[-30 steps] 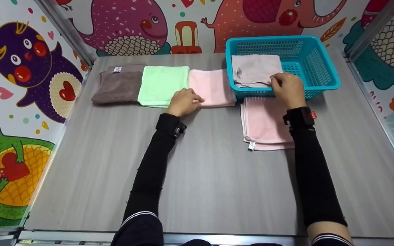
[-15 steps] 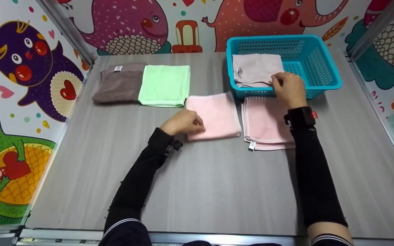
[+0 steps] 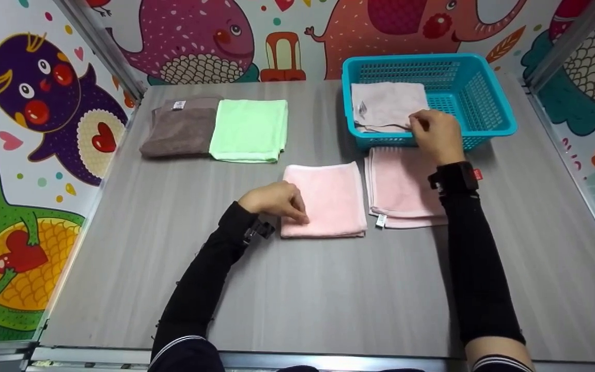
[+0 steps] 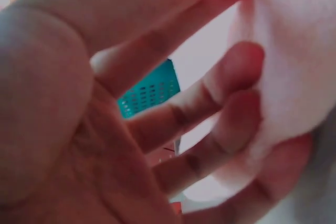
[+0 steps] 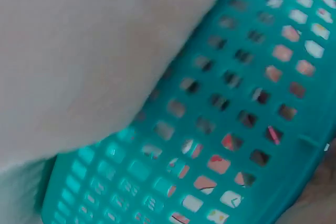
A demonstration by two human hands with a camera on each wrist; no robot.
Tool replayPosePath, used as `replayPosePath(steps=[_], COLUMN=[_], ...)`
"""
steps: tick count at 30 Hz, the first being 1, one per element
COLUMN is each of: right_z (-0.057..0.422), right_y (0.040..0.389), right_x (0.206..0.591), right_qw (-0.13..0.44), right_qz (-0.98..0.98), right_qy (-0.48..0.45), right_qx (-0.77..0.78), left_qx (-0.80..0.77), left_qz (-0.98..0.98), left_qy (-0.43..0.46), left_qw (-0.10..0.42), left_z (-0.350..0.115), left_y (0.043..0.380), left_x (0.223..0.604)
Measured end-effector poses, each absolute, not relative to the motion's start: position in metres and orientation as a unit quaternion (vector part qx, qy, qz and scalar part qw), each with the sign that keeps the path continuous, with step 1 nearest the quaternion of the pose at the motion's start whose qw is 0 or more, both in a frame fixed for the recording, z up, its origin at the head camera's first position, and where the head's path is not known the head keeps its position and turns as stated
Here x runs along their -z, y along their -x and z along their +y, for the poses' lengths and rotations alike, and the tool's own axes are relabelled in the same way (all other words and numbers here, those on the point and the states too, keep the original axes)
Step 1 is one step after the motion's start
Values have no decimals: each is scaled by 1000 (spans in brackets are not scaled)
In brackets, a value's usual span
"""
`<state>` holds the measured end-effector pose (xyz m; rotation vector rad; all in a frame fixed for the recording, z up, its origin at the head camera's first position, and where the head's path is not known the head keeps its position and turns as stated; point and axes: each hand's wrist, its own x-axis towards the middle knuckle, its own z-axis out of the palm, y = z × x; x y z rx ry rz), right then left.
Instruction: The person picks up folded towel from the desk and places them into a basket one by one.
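A folded pink towel (image 3: 328, 201) lies near the middle of the table, and my left hand (image 3: 275, 200) pinches its left edge between thumb and fingers. In the left wrist view, the fingers (image 4: 236, 72) press against the blurred pale pink cloth (image 4: 299, 51). My right hand (image 3: 438, 135) reaches over the front rim of a teal basket (image 3: 483, 93) and pinches the near right corner of a folded pale grey towel (image 3: 388, 103) inside. The right wrist view is mostly basket mesh (image 5: 231, 103); its fingertips are hidden there.
A second folded pink towel (image 3: 403, 188), with a white tag, lies in front of the basket, partly under my right forearm. Back left, a folded brown towel (image 3: 181, 129) and a green towel (image 3: 250, 129) lie side by side. Printed panels enclose the table (image 3: 349, 299).
My left hand has drawn the pink towel from beside the green one toward the front of the table. The right hand still holds the grey towel's corner in the basket.
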<state>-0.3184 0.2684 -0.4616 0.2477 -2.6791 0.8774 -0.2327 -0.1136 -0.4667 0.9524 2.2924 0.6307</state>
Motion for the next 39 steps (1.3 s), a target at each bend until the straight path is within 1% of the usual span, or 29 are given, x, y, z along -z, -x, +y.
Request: replayPosePath(steps=[3,5,7,9,11,13,15,17,18,20,22,26,28,35,39], right_z=[266,262,256,249,241,231,219,205,198,186,177,166,161,145,145], right_y=[313,308,303,295,285,274,265,259,257,254,253,254,253,254,254], right_x=[455,448,440,431,422,416,415,421,425,436,446,459,462,479,483], right_qw=[166,182,189,168,114,18,-81,-160,-184,-208,-221,-247,-252,-219,-228], right_qz=[-923,-916,-910,-909,-910,-916,-918,-917,-919,-925,-932,-933,-928,-912,-908], right_qy=[-97,-107,-121,-142,-166,-182,-198,-209,-214,-212,-194,-168,-181,-281,-293], right_qx=[-333,-340,-348,-355,-362,-358,-335,-300,-275,-235,-212,-200,-205,-201,-197], left_qx=[-253,-266,-281,-281,-270,-256,-263,-287,-301,-327,-339,-351,-352,-343,-344], left_qz=[849,857,875,897,913,920,914,902,895,881,873,869,871,874,869], left_qy=[-370,-354,-311,-261,-215,-186,-163,-135,-123,-105,-100,-118,-124,-164,-182], left_qw=[282,264,242,222,219,233,261,292,306,326,336,328,318,302,305], left_z=[-120,-125,-131,-137,-142,-145,-147,-149,-150,-149,-147,-140,-137,-134,-134], left_y=[236,237,239,240,243,245,248,250,251,251,250,247,246,250,252], left_x=[464,462,459,457,457,459,463,467,469,474,476,482,484,492,494])
